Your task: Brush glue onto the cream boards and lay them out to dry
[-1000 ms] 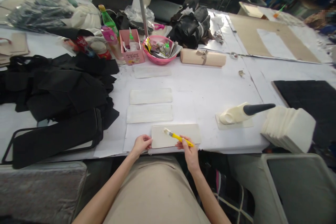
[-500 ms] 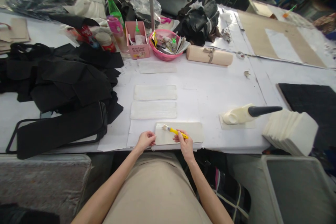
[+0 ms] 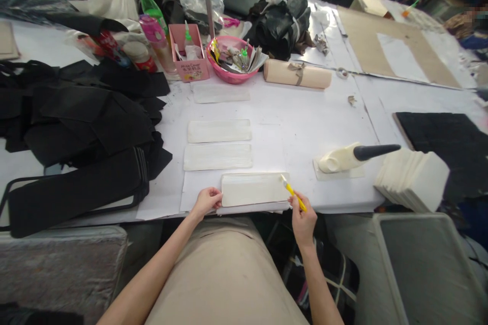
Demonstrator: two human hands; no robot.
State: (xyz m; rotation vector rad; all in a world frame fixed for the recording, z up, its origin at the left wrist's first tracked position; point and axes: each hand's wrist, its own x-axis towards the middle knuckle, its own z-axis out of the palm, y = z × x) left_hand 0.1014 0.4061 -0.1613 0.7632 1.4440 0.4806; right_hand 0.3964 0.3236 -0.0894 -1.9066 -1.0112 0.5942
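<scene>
A thin off-white rectangular panel [image 3: 253, 193] lies flat near the table's front edge, with wet-looking streaks along its upper part. My left hand [image 3: 208, 200] is closed, thumb and fingertips together at the panel's left edge. In my right hand [image 3: 304, 217] is a small paintbrush [image 3: 293, 193] with a yellow handle, gripped between thumb and fingers. Its bristles touch the panel close to the upper right corner. Beyond it lie similar whitish strips, including a nearer one [image 3: 218, 156] and a farther one [image 3: 219, 130].
Right of the panel, a cream-coated container with a black handle [image 3: 351, 157] stands on a small sheet, beside a stack of off-white pieces [image 3: 412, 179]. Black pieces [image 3: 84, 111] are heaped at left. A pink basket [image 3: 231, 77] and pink box [image 3: 195, 70] stand behind.
My right hand has swept the brush rightward along the panel, from its upper left to its upper right. My left hand stays at the left edge. The view has shifted slightly.
</scene>
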